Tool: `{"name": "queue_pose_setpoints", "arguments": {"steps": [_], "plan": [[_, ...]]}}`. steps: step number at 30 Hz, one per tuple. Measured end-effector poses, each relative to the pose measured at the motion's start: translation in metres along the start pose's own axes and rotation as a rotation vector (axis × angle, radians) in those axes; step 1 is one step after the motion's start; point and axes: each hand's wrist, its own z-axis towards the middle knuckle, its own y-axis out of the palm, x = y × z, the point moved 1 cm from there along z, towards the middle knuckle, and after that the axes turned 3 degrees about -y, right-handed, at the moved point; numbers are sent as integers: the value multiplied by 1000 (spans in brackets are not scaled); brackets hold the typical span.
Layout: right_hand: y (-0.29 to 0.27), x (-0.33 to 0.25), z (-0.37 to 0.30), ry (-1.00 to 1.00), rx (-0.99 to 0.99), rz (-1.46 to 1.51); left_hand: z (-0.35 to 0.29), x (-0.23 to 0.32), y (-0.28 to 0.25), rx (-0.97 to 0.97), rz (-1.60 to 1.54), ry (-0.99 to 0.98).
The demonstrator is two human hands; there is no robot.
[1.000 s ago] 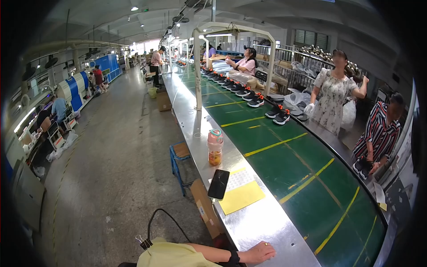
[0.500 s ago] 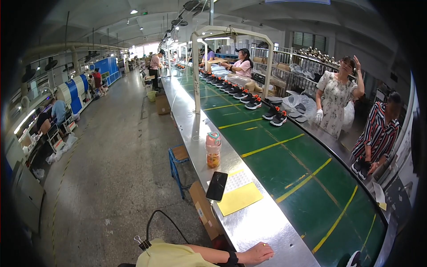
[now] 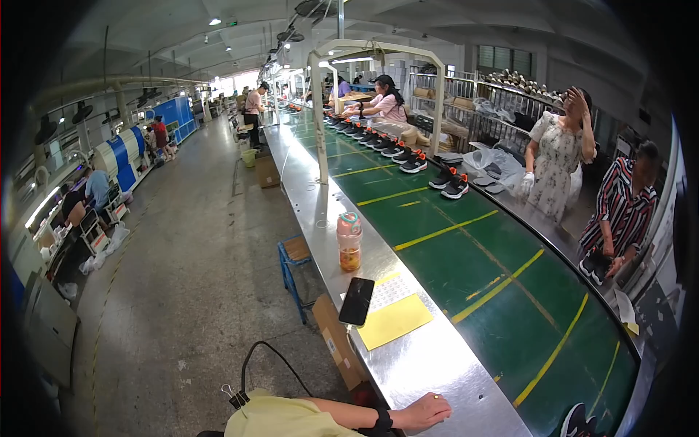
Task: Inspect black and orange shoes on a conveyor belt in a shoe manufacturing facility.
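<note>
My left hand (image 3: 426, 411) lies on the metal ledge (image 3: 455, 379) beside the conveyor, holding nothing. Its fingers point to the right, with a ring on one and a dark band round the wrist. Ahead of it are a yellow sheet (image 3: 397, 323), a white sheet of small printed marks (image 3: 389, 293) and a black phone (image 3: 357, 301) with a cable. A pink-lidded bottle (image 3: 349, 244) stands upright farther along. A dark sneaker (image 3: 574, 422) shows at the lower edge, on the green belt (image 3: 466, 269). My right hand is out of view.
Black sneakers with orange linings (image 3: 413, 162) line the belt's far side. A white frame (image 3: 322, 116) arches over it. Across the belt, a person in stripes (image 3: 619, 200) holds dark shoes (image 3: 597, 266) beside a person in a floral dress (image 3: 555, 160). A blue stool (image 3: 291, 269) stands left.
More of the sneaker at the lower edge shows. The floral-dressed person's raised hand has moved in front of the face, and the pink-shirted worker's arm has shifted left. My left hand stays on the ledge.
</note>
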Motion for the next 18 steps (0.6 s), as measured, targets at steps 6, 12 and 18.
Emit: {"name": "queue_pose_setpoints", "arguments": {"steps": [6, 12, 18], "plan": [[-15, -7, 6, 81, -123, 44, 0, -3, 5, 49, 8, 59], [-26, -15, 12, 85, -148, 39, 0, -10, 12, 27, 35, 83], [-15, -15, 8, 111, -122, 91, 0, 3, 8, 35, -21, 31]]}}
